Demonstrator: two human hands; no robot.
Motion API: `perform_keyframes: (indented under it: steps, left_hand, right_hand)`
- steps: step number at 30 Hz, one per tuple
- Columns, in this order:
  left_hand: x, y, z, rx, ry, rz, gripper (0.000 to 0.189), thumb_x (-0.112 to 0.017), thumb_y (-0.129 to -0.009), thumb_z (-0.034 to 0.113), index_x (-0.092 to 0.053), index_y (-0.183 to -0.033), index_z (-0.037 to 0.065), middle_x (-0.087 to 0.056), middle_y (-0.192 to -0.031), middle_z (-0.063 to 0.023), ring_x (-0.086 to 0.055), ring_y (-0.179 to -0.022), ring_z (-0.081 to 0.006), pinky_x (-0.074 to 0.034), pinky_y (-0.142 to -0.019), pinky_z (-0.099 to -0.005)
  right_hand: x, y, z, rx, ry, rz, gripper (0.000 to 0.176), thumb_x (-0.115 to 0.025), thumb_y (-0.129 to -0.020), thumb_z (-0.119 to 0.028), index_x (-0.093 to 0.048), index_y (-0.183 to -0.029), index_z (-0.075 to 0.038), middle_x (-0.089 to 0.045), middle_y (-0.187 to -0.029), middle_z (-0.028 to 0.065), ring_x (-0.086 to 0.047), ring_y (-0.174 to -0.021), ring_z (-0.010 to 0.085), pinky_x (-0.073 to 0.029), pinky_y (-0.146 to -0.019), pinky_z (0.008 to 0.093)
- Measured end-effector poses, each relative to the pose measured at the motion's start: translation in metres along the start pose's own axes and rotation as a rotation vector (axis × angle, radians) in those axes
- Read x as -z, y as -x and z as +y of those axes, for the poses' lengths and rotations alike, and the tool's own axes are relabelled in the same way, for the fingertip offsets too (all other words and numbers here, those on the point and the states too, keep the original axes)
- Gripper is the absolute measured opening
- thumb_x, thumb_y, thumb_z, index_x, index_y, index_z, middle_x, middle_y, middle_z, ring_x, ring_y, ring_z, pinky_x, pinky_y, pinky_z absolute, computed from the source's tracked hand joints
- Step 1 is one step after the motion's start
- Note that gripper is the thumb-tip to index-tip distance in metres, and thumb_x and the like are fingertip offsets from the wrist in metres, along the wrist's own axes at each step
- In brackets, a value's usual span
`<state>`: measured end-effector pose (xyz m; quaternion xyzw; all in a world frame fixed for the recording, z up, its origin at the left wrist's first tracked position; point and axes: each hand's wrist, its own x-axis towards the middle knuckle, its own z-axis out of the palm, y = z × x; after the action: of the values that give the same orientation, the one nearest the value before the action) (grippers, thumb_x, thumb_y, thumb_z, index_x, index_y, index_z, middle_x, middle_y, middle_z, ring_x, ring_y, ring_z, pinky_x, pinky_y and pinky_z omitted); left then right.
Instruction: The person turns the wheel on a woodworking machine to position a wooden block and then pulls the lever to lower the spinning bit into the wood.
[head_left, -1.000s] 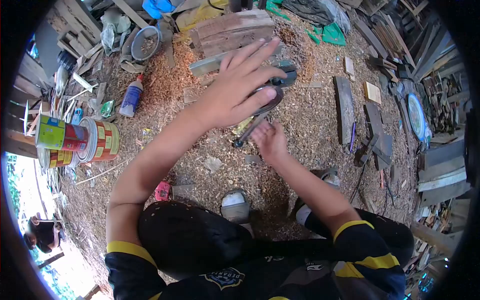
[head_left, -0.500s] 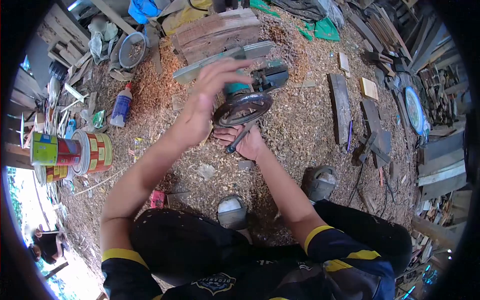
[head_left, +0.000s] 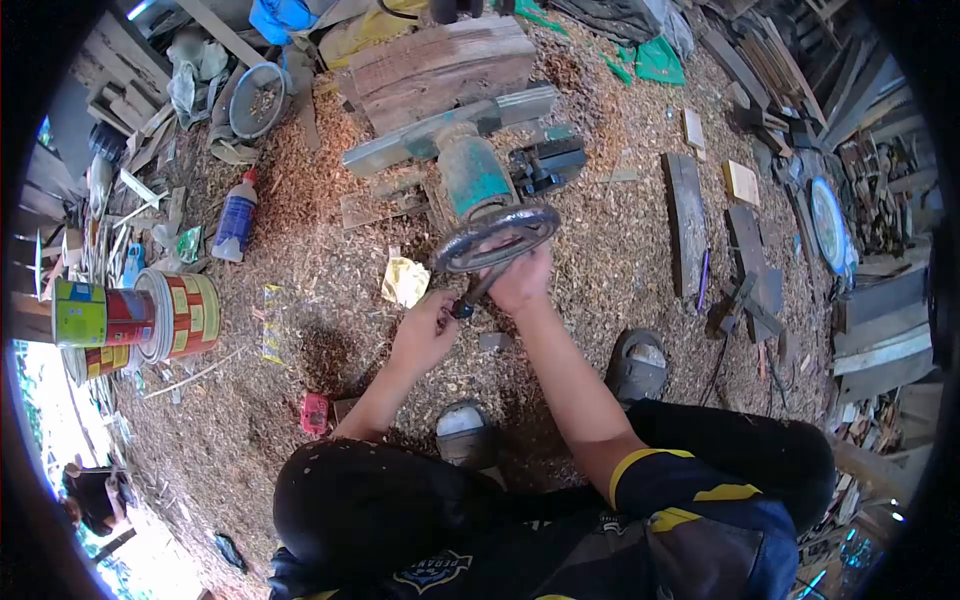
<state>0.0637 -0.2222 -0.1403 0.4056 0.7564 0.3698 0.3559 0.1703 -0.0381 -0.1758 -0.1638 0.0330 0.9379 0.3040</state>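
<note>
A green machine (head_left: 472,175) with a dark metal handwheel (head_left: 497,238) stands in front of me on the shavings. My left hand (head_left: 425,330) has its fingers closed at the dark knob of the wheel's crank handle (head_left: 484,288); whether it grips the knob or something small beside it is hidden. Just under the wheel's rim is my right hand (head_left: 520,280), behind the handle, with its fingers mostly hidden by the wheel. A gold foil piece (head_left: 406,282) lies just beyond my left hand.
Behind the machine sits a large wooden block (head_left: 440,70). A blue bottle (head_left: 235,220) and paint cans (head_left: 185,318) are at left. Wooden planks (head_left: 686,225) lie at right. A red object (head_left: 315,413) rests near my left knee. Another person (head_left: 95,500) is at far left.
My left hand has come down from above the wheel to the handle's knob. My right hand has risen slightly toward the wheel. The gold foil and the machine's green body are now uncovered.
</note>
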Motion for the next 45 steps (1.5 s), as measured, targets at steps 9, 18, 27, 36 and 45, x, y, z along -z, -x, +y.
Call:
perform_keyframes:
  steps: [9,18,27,36,45]
  left_hand:
    - [-0.008,-0.041,0.014,-0.129,-0.489,-0.196,0.040,-0.079,-0.084,0.035,-0.068,-0.103,0.001,-0.069,-0.102,-0.0206,-0.070,-0.095,-0.0404,-0.057,-0.086,-0.0510]
    - [-0.010,-0.040,-0.010,-0.221,-0.459,-0.161,0.040,-0.075,-0.088,0.039,-0.068,-0.103,0.002,-0.070,-0.096,-0.0197,-0.070,-0.093,-0.0401,-0.058,-0.082,-0.0499]
    - [-0.019,-0.039,-0.018,-0.236,-0.465,-0.155,0.041,-0.078,-0.084,0.032,-0.064,-0.108,0.001,-0.070,-0.098,-0.0258,-0.070,-0.089,-0.0444,-0.056,-0.080,-0.0528]
    - [-0.013,-0.043,-0.023,-0.274,-0.425,-0.162,0.038,-0.079,-0.083,0.029,-0.063,-0.103,0.000,-0.069,-0.093,-0.0237,-0.069,-0.090,-0.0445,-0.056,-0.082,-0.0522]
    - [-0.006,-0.041,-0.020,-0.250,-0.444,-0.222,0.040,-0.079,-0.083,0.027,-0.064,-0.108,-0.001,-0.069,-0.101,-0.0229,-0.069,-0.092,-0.0435,-0.056,-0.084,-0.0505]
  right_hand:
    - [0.020,-0.016,-0.010,-0.103,0.309,0.132,0.070,-0.031,-0.106,-0.064,-0.061,-0.134,-0.007,-0.069,-0.125,0.0184,-0.067,-0.113,0.0361,-0.054,-0.099,0.0456]
    - [-0.041,0.010,-0.002,-0.016,0.269,0.179,0.040,-0.051,-0.105,-0.047,-0.065,-0.100,-0.010,-0.068,-0.093,0.0065,-0.067,-0.092,0.0262,-0.056,-0.095,0.0466]
    - [0.032,-0.013,0.024,-0.226,-0.366,-0.498,0.082,-0.026,-0.103,-0.070,-0.059,-0.134,-0.002,-0.065,-0.132,0.0229,-0.062,-0.121,0.0395,-0.047,-0.109,0.0562]
    - [-0.017,0.004,0.013,0.015,0.186,0.168,0.087,-0.039,-0.101,-0.073,-0.053,-0.135,0.006,-0.058,-0.124,0.0233,-0.057,-0.121,0.0394,-0.046,-0.112,0.0557]
    - [0.021,-0.011,0.008,-0.217,-0.249,-0.401,0.100,-0.028,-0.098,-0.084,-0.047,-0.146,0.002,-0.061,-0.132,0.0197,-0.055,-0.128,0.0395,-0.044,-0.114,0.0558]
